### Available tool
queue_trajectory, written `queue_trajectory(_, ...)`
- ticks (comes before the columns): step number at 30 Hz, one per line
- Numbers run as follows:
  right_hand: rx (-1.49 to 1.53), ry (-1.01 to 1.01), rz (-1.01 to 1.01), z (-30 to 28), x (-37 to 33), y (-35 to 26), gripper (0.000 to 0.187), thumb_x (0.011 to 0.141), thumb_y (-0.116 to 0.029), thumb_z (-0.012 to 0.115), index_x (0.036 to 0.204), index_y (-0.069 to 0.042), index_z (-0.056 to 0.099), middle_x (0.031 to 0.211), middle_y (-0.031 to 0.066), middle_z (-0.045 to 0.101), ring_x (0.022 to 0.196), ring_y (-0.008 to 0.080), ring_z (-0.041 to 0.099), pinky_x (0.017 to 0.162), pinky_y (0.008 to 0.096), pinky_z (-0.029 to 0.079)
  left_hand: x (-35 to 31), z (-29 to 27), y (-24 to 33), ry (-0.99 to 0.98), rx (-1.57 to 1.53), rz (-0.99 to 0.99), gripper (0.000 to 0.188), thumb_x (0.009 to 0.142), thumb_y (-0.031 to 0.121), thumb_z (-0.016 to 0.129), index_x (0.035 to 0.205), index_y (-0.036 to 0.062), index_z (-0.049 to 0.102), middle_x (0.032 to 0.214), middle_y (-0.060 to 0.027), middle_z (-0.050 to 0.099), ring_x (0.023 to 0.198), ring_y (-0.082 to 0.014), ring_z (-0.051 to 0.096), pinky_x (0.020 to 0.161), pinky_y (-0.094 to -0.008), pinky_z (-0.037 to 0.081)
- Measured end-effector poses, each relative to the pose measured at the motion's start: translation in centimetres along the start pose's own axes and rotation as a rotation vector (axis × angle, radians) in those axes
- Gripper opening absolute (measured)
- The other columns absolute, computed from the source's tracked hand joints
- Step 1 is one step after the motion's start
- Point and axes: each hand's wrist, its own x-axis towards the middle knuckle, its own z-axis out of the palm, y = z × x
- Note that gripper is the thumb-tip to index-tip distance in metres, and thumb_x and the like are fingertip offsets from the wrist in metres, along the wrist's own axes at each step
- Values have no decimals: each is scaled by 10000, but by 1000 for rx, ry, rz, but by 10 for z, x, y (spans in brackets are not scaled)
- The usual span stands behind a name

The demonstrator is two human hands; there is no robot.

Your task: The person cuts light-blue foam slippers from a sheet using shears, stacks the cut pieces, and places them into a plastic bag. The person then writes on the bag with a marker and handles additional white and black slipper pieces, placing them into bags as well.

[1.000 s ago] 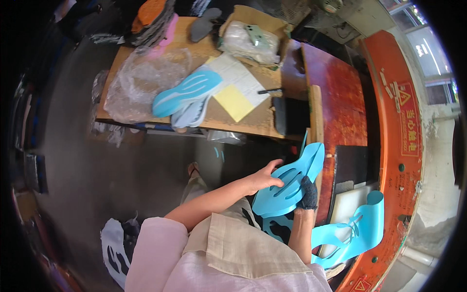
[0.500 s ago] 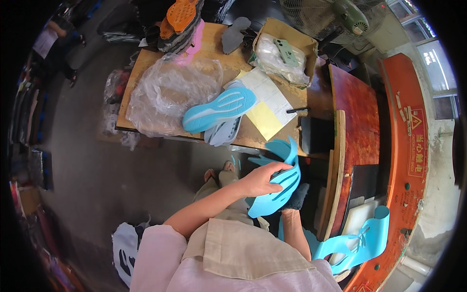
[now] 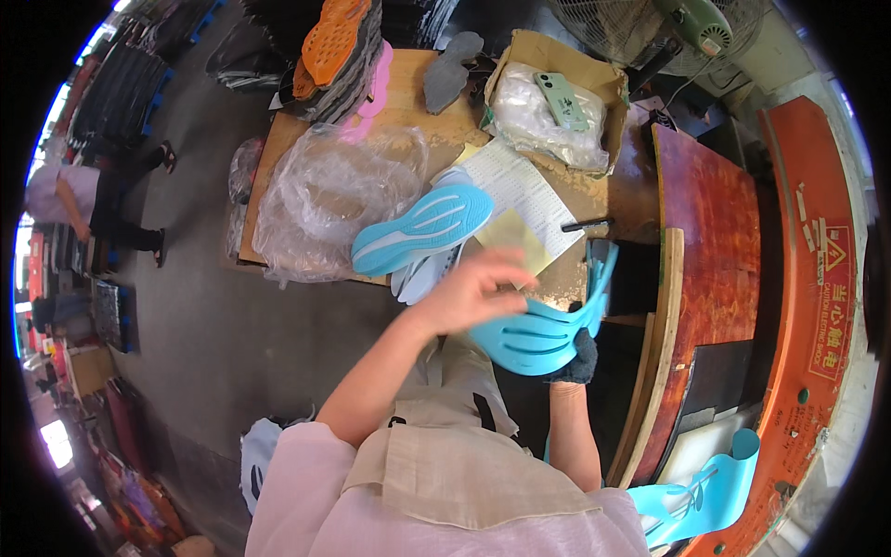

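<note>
My right hand [image 3: 577, 360], in a dark knit glove, grips a curved bundle of bright blue slotted foam pieces [image 3: 522, 342] at its right side. The bundle is bent upward at the far right. Just above its left end is my bare left hand [image 3: 475, 290], slightly blurred, with its fingers apart and nothing held in them. Beyond that hand, a light blue shoe sole [image 3: 422, 229] lies on top of grey-white soles [image 3: 427, 277] at the table's near edge.
The wooden table [image 3: 408, 79] bears crumpled clear plastic [image 3: 334, 200], written papers [image 3: 524, 195], a black pen [image 3: 587, 224] and a cardboard box [image 3: 608, 148] with a phone [image 3: 561, 100]. An orange beam [image 3: 807, 278] and blue foam offcut [image 3: 715, 492] are at right. Someone [image 3: 88, 200] walks at far left.
My left hand has let go of the blue foam and moved left and up. The right hand has shifted the bundle slightly, its slotted side now lower and flatter. The view has turned somewhat.
</note>
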Motion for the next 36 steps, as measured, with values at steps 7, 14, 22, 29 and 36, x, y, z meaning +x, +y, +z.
queue_trajectory(7,-59,65,-86,3,-7,-29,563,848,-226,644,1329,-23,434,1242,187,569,1084,347,586,952,489,473,11,-81,-79,197,1346,-307,851,614,291,816,1367,189,434,1453,-171,320,1296,-380,354,1012,-491,349)
queue_trajectory(14,-78,230,-104,25,-31,-3,636,751,-129,713,1309,20,448,1192,162,601,1067,342,591,981,471,447,7,-157,-93,566,854,-145,579,743,223,681,1275,92,494,1000,-178,641,873,-345,635,785,-425,497)
queue_trajectory(22,-224,94,47,101,21,33,634,691,-40,705,1278,31,474,1132,163,616,1006,323,626,897,428,515,-23,-205,-15,780,-117,-45,461,807,167,606,1208,-30,491,979,-145,644,814,-202,658,675,-321,530)
queue_trajectory(29,-277,-117,201,144,74,72,656,674,-51,711,1264,88,460,1035,188,645,880,316,667,807,446,558,-15,-158,-96,407,-549,-361,453,932,292,578,1258,-5,478,1124,-98,607,961,-183,599,841,-326,490)
queue_trajectory(36,-1538,179,355,133,154,148,600,744,-394,738,1133,42,603,1036,155,663,882,244,653,797,344,519,-18,-149,-175,332,-858,-412,685,933,474,519,1399,6,339,1282,-122,522,1134,-237,523,961,-359,421)
